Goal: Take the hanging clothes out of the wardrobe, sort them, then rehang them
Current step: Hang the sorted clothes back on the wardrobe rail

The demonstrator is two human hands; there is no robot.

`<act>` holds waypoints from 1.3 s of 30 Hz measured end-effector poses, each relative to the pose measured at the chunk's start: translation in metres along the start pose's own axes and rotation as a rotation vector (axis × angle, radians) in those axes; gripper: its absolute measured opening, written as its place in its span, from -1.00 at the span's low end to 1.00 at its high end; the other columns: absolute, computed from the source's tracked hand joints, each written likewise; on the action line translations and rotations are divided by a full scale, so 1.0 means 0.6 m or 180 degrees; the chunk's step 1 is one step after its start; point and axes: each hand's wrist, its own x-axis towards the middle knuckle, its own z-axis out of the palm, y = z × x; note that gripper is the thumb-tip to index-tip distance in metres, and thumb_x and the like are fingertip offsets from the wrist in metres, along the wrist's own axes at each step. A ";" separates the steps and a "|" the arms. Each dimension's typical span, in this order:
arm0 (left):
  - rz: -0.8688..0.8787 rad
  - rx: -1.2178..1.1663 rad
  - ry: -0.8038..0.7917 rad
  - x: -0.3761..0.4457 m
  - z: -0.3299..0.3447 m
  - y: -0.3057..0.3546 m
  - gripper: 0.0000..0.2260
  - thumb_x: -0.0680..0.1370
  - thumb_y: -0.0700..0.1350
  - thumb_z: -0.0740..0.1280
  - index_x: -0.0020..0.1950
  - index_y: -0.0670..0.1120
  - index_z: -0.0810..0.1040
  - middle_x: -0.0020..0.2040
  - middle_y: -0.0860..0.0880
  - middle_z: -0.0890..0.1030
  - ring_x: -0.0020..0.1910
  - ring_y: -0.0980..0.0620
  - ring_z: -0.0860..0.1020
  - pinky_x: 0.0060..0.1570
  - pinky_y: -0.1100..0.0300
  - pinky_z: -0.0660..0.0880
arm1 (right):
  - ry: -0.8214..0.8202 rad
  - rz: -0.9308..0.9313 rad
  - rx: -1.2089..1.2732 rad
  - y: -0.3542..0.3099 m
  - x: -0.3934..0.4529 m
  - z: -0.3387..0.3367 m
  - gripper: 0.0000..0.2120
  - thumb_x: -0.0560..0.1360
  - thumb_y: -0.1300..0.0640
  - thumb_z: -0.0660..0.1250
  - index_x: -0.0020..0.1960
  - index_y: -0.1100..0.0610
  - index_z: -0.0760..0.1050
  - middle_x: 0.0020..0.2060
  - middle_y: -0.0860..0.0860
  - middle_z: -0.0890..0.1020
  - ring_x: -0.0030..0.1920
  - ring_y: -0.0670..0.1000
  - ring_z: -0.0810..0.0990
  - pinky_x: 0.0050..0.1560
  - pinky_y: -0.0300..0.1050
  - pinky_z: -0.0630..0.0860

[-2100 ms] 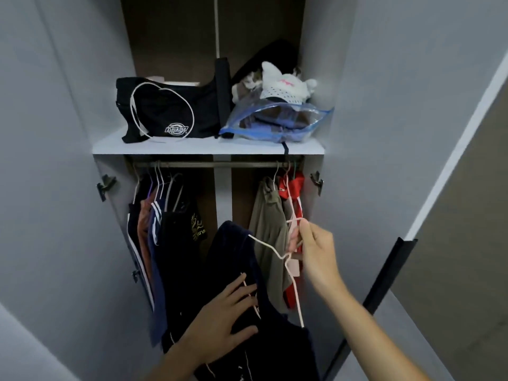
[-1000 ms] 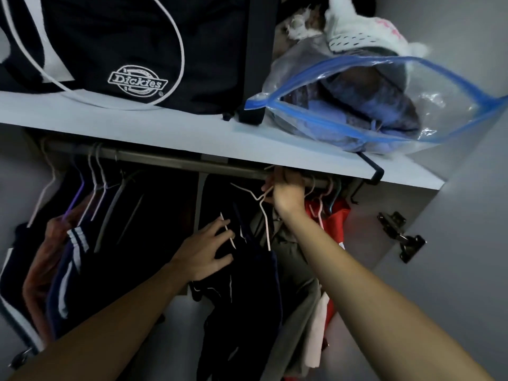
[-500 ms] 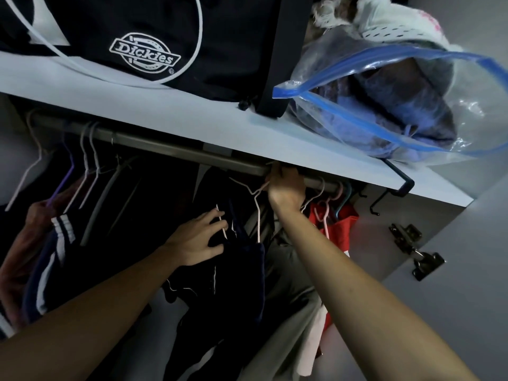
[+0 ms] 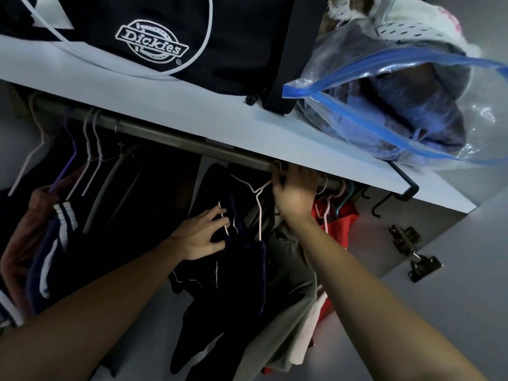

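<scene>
I look up into the wardrobe at the metal rail (image 4: 170, 138) under the shelf. My right hand (image 4: 295, 192) is up at the rail, its fingers curled round the hook of a white wire hanger (image 4: 258, 199). A dark navy garment (image 4: 233, 284) hangs from that hanger. My left hand (image 4: 203, 233) rests on the garment's shoulder with fingers spread and touching the wire. An olive garment (image 4: 291, 273) and a red one (image 4: 339, 226) hang just right of it. At the rail's left end hang several dark and striped clothes (image 4: 55, 243).
The white shelf (image 4: 192, 116) above carries a black Dickies bag (image 4: 170, 31) and a clear zip bag with a blue seal (image 4: 384, 105) that overhangs the edge. A black hook (image 4: 398, 193) hangs from the shelf's right end. A door hinge (image 4: 415, 254) sits on the right wall.
The view has risen closer under the shelf. My right hand has lifted the hanger from chest height up to the rail, and my left hand has followed the navy garment upward.
</scene>
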 end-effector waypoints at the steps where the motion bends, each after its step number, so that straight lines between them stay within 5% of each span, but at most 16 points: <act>1: -0.0026 -0.0023 -0.0033 -0.001 0.001 0.001 -0.54 0.57 0.25 0.26 0.42 0.11 0.40 0.65 0.08 0.13 0.64 0.00 0.16 0.26 -0.04 0.53 | -0.0111 -0.0193 -0.0017 0.008 0.003 0.005 -0.77 0.56 0.06 0.49 -0.03 0.24 0.63 -0.15 0.20 0.67 -0.08 0.30 0.64 0.05 0.14 0.53; 4: -0.0067 -0.0118 -0.0131 0.001 0.004 0.004 -0.53 0.57 0.27 0.27 0.42 0.12 0.40 0.64 0.10 0.11 0.62 -0.01 0.20 0.25 -0.03 0.52 | -0.0424 -0.0468 -0.0140 0.030 0.008 0.017 -0.73 0.65 -0.05 0.31 0.13 0.11 0.68 -0.04 0.11 0.72 0.02 0.25 0.64 0.11 0.08 0.35; 9: -0.0087 -0.0139 -0.0234 0.032 0.011 0.035 -0.50 0.53 0.26 0.38 0.40 0.12 0.40 0.65 0.13 0.09 0.58 0.02 0.26 0.24 0.02 0.50 | -0.0511 -0.0498 -0.0328 0.064 0.010 0.009 -0.69 0.67 -0.10 0.26 0.12 0.03 0.71 -0.09 0.08 0.73 -0.05 0.23 0.66 0.03 0.07 0.36; 12: -0.0041 -0.0107 -0.0358 0.062 0.027 0.070 -0.39 0.51 0.29 0.38 0.50 0.12 0.34 0.67 0.12 0.04 0.63 0.02 0.18 0.37 -0.01 0.45 | -0.0427 -0.0319 -0.0396 0.108 -0.004 0.001 -0.70 0.67 -0.08 0.27 0.09 0.08 0.71 -0.09 0.14 0.72 -0.05 0.27 0.66 0.03 0.11 0.54; 19: -0.0177 -0.0075 -0.0767 0.099 0.044 0.144 -0.30 0.59 0.25 0.35 0.67 0.14 0.16 0.72 0.09 -0.10 0.69 0.03 -0.13 0.56 -0.08 0.25 | -0.0770 -0.0027 -0.0468 0.150 -0.009 -0.022 -0.57 0.61 -0.15 0.21 0.01 0.16 0.67 -0.08 0.21 0.70 0.00 0.31 0.65 0.11 0.16 0.52; 22: -0.0325 -0.0150 -0.0830 0.067 0.030 0.162 -0.27 0.60 0.31 0.31 0.69 0.21 0.07 0.72 0.10 -0.09 0.69 0.02 -0.14 0.55 -0.07 0.19 | -0.1072 -0.0021 -0.0364 0.132 -0.029 -0.064 -0.53 0.61 -0.19 0.25 0.25 0.17 0.59 0.19 0.19 0.64 0.27 0.28 0.55 0.28 0.17 0.47; 25: -0.0505 0.0036 -0.0650 0.000 0.004 0.187 -0.28 0.61 0.36 0.24 0.69 0.21 0.04 0.71 0.08 -0.02 0.69 0.01 -0.09 0.58 -0.01 0.11 | -0.1256 0.0078 -0.0117 0.120 -0.074 -0.120 -0.41 0.61 -0.25 0.12 0.49 0.07 0.44 0.41 0.11 0.51 0.45 0.23 0.40 0.44 0.18 0.35; 33: -0.0844 0.0558 0.0039 -0.238 -0.101 0.312 -0.24 0.59 0.41 0.08 0.71 0.14 0.01 0.71 0.02 0.04 0.69 -0.02 -0.04 0.63 0.05 -0.05 | -0.1738 0.0184 0.0175 0.074 -0.204 -0.304 -0.35 0.65 -0.33 0.00 0.64 -0.05 0.21 0.61 0.00 0.31 0.62 0.09 0.19 0.64 0.11 0.03; 39: -0.0491 0.0631 0.0585 -0.359 -0.170 0.395 -0.24 0.57 0.41 0.04 0.69 0.07 0.17 0.67 -0.04 0.21 0.68 -0.07 0.10 0.63 -0.05 0.14 | -0.1501 0.0368 0.0456 0.027 -0.291 -0.458 -0.39 0.67 -0.26 0.14 0.65 -0.04 0.22 0.61 -0.03 0.30 0.63 0.04 0.17 0.63 0.16 0.12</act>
